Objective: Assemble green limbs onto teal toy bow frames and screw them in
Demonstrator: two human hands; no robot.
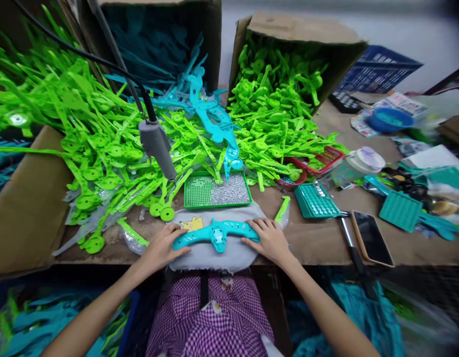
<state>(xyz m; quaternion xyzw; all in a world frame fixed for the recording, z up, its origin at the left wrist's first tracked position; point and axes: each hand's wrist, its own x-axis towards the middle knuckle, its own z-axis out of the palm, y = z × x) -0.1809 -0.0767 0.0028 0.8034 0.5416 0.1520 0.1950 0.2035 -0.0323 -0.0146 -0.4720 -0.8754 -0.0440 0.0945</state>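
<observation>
A curved turquoise plastic part (219,237), like two spread wings with a head-shaped piece in the middle, lies on a grey cloth (229,263) at the table's front. My left hand (163,246) is closed around its left end, thumb along the near edge. Its right end is in my right hand (269,240), fingers over the top and thumb below. Just behind the cloth is a green tray (188,197) with small silvery pieces (231,191), probably screws, mostly in its right half. A grey electric screwdriver (157,146) hangs above and left of the tray.
Lime-green plastic parts (99,144) are heaped across the back, spilling from a cardboard box (300,27). Another turquoise part (214,119) lies on the heap. To the right are a teal tray (316,201), a phone (371,238), a lidded tub (363,163) and a blue bowl (391,120).
</observation>
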